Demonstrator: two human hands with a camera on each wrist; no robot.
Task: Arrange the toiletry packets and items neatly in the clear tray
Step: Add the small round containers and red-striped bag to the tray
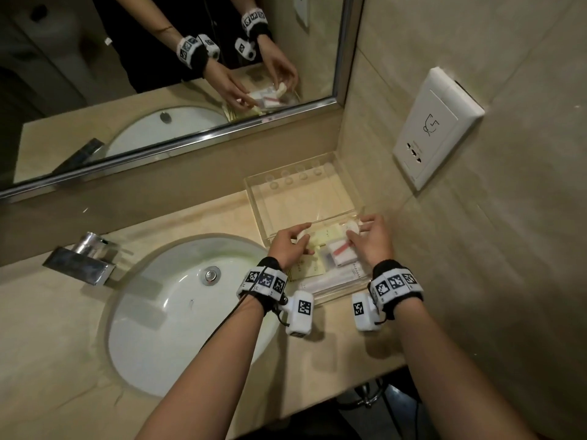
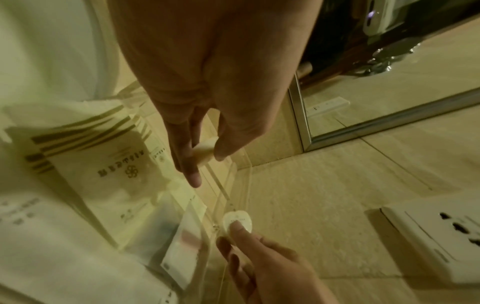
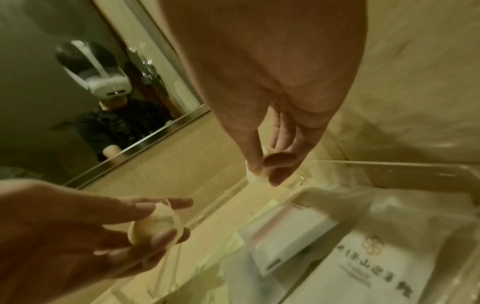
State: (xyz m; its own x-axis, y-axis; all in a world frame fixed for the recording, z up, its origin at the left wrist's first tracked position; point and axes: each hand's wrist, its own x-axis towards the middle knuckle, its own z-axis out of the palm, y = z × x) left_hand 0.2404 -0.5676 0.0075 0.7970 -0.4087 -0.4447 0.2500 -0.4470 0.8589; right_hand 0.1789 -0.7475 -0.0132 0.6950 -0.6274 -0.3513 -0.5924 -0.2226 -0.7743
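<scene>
A clear tray [image 1: 341,296] sits on the counter right of the sink, with its clear lid [image 1: 305,192] lying behind it. Inside lie pale packets [image 1: 306,269], a small white box with a pink stripe [image 1: 341,254] and a long white packet [image 1: 333,279]. My left hand [image 1: 290,244] pinches a small round wrapped soap [image 3: 153,223] at the tray's far left edge. My right hand [image 1: 370,238] pinches a second round wrapped soap [image 2: 237,223] at the tray's far right corner. In the left wrist view the left fingers [image 2: 193,174] hold the soap [image 2: 203,153] over the tray wall.
A white sink [image 1: 178,312] with a chrome tap [image 1: 84,258] lies left of the tray. A mirror [image 1: 165,74] runs along the back wall. A white socket plate [image 1: 435,125] is on the right wall, close above the tray lid.
</scene>
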